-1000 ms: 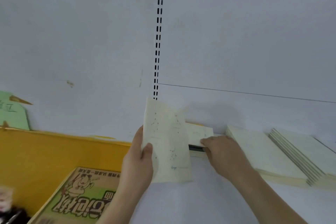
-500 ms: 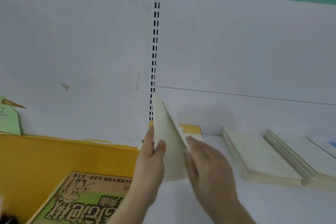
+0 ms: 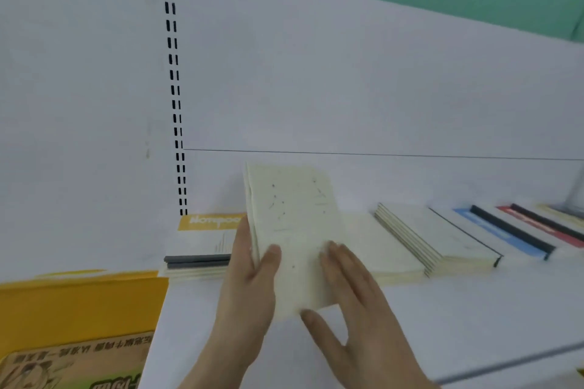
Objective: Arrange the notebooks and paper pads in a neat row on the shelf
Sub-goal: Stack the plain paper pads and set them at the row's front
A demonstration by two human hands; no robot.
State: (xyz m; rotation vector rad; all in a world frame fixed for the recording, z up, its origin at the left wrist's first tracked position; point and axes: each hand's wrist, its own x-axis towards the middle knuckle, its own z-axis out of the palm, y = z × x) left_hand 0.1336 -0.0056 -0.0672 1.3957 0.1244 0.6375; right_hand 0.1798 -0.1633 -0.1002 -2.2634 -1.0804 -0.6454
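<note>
Now held up above the white shelf [image 3: 474, 309]: a thin cream notebook [image 3: 294, 230] with faint dot-and-line marks on its cover, front face turned toward the camera and top edge tipped away. Gripped along its left edge by the left hand [image 3: 249, 287], thumb curled over the cover, fingers hidden behind. Pressed flat against its lower right part by the right hand [image 3: 357, 309], fingers straight and spread, thumb under the bottom edge.

Half a second ago seen nearly edge-on, the right hand reaching in from the side; a second ago held by the left hand alone while the right hand touched the stack at the back of the shelf. Since then swung round to show its full cover, with more of the row to the right come into view.

Just left of the left hand, a low stack of pads [image 3: 202, 246] with a yellow header and dark spines. Right of the right hand, stacks of cream notebooks [image 3: 420, 237] laid flat, then covers with blue [image 3: 499, 230], black and red strips, overlapping.

Down left of the left hand, a yellow box [image 3: 79, 303]; inside it, a printed green and tan book [image 3: 82, 363], partly cut off by the frame.
</note>
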